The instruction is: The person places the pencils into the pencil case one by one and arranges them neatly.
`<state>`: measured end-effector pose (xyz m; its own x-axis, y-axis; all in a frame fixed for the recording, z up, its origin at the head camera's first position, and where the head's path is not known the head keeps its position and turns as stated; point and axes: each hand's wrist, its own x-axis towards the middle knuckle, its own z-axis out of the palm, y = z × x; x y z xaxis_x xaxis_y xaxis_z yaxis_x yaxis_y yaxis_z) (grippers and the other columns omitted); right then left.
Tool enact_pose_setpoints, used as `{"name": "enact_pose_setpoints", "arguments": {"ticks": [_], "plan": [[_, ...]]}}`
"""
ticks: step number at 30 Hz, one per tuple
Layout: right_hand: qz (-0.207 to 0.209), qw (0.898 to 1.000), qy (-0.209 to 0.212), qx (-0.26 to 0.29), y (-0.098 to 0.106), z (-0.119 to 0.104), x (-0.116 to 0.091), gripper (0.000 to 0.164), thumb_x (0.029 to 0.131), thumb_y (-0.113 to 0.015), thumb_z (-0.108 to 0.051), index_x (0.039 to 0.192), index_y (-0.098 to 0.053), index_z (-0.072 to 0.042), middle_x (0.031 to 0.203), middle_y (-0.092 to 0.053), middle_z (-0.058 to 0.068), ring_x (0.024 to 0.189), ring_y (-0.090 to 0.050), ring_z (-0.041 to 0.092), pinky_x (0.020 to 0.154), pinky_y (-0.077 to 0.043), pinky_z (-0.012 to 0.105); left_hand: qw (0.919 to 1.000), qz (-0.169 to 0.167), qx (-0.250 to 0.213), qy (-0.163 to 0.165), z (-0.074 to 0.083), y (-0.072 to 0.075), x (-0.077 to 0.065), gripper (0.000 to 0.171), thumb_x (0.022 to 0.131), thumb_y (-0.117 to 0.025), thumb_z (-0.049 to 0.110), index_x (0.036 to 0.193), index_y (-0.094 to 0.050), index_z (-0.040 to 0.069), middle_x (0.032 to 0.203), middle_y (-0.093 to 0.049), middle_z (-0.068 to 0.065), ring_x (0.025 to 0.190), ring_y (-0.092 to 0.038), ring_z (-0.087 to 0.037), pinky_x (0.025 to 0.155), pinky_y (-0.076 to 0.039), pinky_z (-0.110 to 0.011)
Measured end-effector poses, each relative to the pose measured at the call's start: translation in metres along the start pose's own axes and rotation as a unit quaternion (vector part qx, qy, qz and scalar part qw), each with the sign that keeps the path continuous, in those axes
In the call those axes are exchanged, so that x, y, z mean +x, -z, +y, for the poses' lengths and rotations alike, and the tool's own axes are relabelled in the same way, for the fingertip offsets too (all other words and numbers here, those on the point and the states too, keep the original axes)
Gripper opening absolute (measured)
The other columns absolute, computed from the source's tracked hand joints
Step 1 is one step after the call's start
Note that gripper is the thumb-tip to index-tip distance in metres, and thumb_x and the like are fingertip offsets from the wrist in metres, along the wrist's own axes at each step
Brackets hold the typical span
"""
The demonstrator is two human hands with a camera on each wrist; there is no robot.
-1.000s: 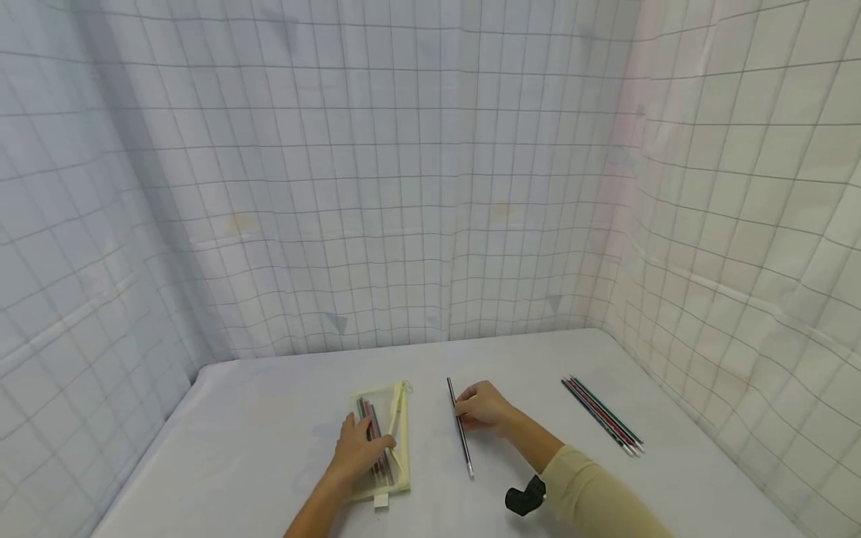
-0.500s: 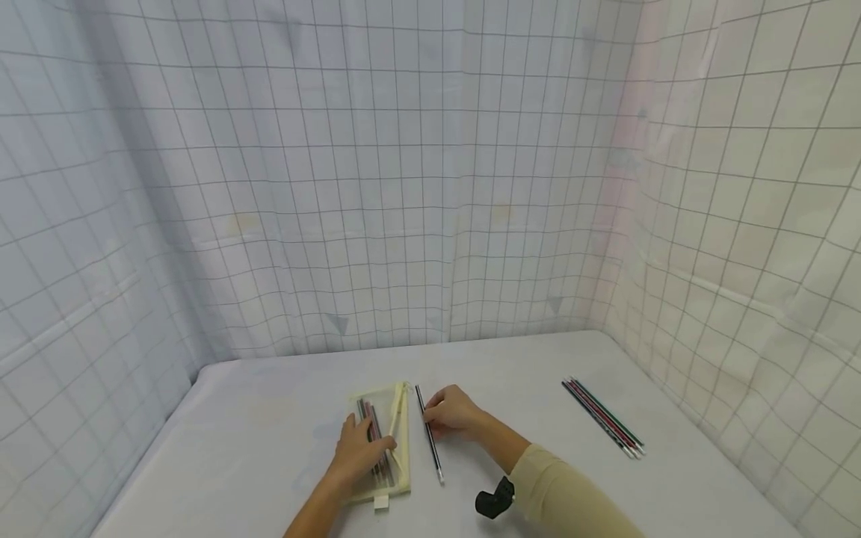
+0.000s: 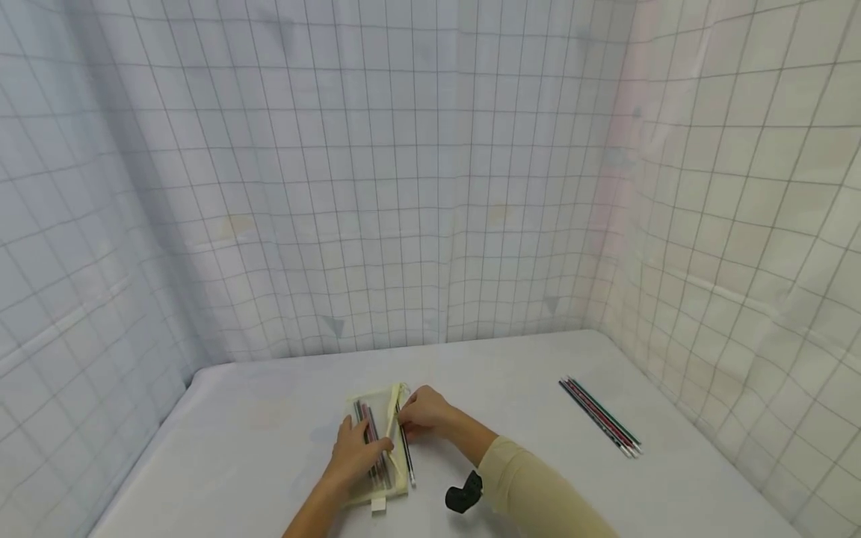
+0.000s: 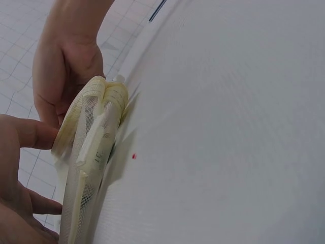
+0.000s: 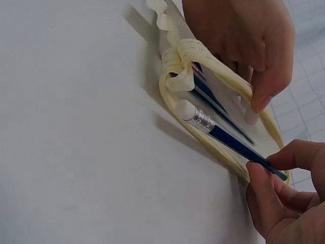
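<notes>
A pale yellow mesh pencil case (image 3: 363, 495) lies on the table with its zip side gaping; several pencils (image 3: 366, 418) show through the mesh. Spread over its top, my left hand (image 3: 353, 454) grips the case, thumb at the zip edge (image 5: 228, 76), which stands raised. My right hand (image 3: 424, 413) pinches a dark pencil (image 3: 408, 456) between thumb and fingers, right at the opening. In the right wrist view that pencil shows a white eraser (image 5: 186, 109) and metal band, and overlaps the gap. Other pencils (image 5: 208, 94) show inside the case.
Several dark green, red and black pencils (image 3: 600, 417) lie side by side at the right of the white table (image 3: 511, 373). A white tab (image 3: 379, 506) sticks out at the case's near end. Gridded white cloth (image 3: 417, 224) hangs behind and at both sides.
My right hand has moved left with the pencil, from the table's middle to the opening of the pencil case. My left hand has stayed on the case.
</notes>
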<state>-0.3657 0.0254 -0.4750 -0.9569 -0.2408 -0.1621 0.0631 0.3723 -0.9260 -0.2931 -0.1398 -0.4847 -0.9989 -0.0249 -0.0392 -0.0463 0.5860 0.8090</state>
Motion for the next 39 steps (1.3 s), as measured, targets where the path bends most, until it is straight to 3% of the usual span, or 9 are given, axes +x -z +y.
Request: {"name": "enact_pose_setpoints", "arguments": {"ticks": [7,13,19,29,39], "plan": [[0.014,1.0,-0.013,0.007,-0.007,-0.007,0.008,0.008,0.081,-0.075,0.003,0.079,-0.068,-0.001,0.068,-0.07,0.01,0.049,-0.062,0.012,0.051,-0.056,0.025,0.9998,-0.008,-0.018,-0.008,0.002,0.002,0.001,0.089,0.085,-0.071,0.03,0.152,-0.034,-0.015,0.161,-0.005,-0.042,0.141,-0.009,-0.069,0.109,-0.016,-0.079],[0.03,0.998,0.011,-0.047,-0.012,-0.007,0.009,0.01,0.083,-0.076,0.006,0.075,-0.076,0.001,0.06,-0.069,0.007,0.048,-0.066,0.012,0.052,-0.057,0.025,0.9993,-0.019,-0.029,-0.012,0.004,0.001,0.003,0.091,0.085,-0.071,0.031,0.153,-0.032,-0.015,0.162,-0.003,-0.041,0.141,-0.006,-0.07,0.109,-0.013,-0.08],[-0.001,1.0,0.017,-0.006,-0.014,-0.01,0.004,0.006,0.087,-0.075,0.006,0.082,-0.075,0.002,0.066,-0.071,0.012,0.055,-0.068,0.017,0.054,-0.059,0.029,0.9992,-0.018,-0.035,-0.007,0.003,0.002,0.003,0.089,0.088,-0.07,0.029,0.154,-0.03,-0.015,0.162,-0.001,-0.04,0.142,-0.004,-0.069,0.109,-0.012,-0.08],[-0.069,0.996,-0.01,0.049,-0.008,-0.009,-0.003,0.005,0.091,-0.07,0.007,0.093,-0.074,0.005,0.075,-0.073,0.017,0.06,-0.069,0.019,0.053,-0.057,0.029,0.9995,-0.012,-0.031,0.0,0.0,0.002,0.002,0.089,0.088,-0.072,0.03,0.153,-0.032,-0.016,0.162,-0.003,-0.04,0.143,-0.007,-0.068,0.11,-0.015,-0.079],[-0.1,0.994,-0.02,0.05,0.01,-0.009,-0.009,0.011,0.09,-0.072,0.005,0.101,-0.073,0.002,0.085,-0.073,0.015,0.064,-0.068,0.019,0.052,-0.057,0.029,0.9999,-0.008,-0.011,0.001,0.002,0.002,-0.001,0.089,0.085,-0.072,0.028,0.151,-0.034,-0.017,0.16,-0.006,-0.044,0.14,-0.011,-0.07,0.109,-0.018,-0.079]]}}
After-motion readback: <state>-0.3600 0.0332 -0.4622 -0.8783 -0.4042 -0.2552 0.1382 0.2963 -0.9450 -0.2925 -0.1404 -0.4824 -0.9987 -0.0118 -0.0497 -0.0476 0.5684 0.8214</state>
